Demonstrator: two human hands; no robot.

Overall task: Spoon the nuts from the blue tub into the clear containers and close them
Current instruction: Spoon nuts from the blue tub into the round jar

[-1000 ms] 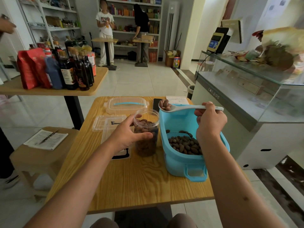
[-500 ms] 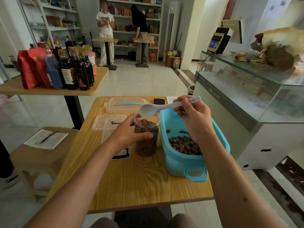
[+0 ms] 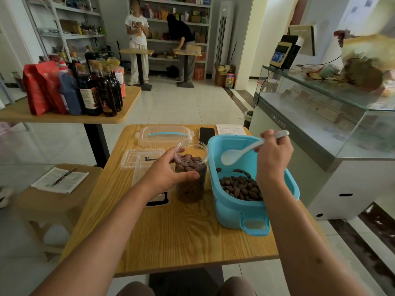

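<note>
At the near edge of the wooden surface [image 3: 171,238], two bare forearms reach in. Left hand [image 3: 168,176] wraps the clear jar [image 3: 191,171], thumb in front, fingers round the back; jar upright, round, thin see-through plastic, roughly three-quarters full of brown nuts, no lid on. Right hand [image 3: 272,154] pinches the handle of a white spoon [image 3: 241,151], glossy, bowl looks empty, hanging over the blue tub [image 3: 233,206]. Handle runs up-right to down-left, bowl pointing toward the jar. Nuts [image 3: 241,186] lie below and nearer than the spoon bowl, heaped at the tub's near end, so the next scoop likely means dipping down and toward the person. Tub is matte, rounded-rectangular, just right of the jar. Farther back: flat clear lids [image 3: 164,135], dark phone [image 3: 207,134].
</note>
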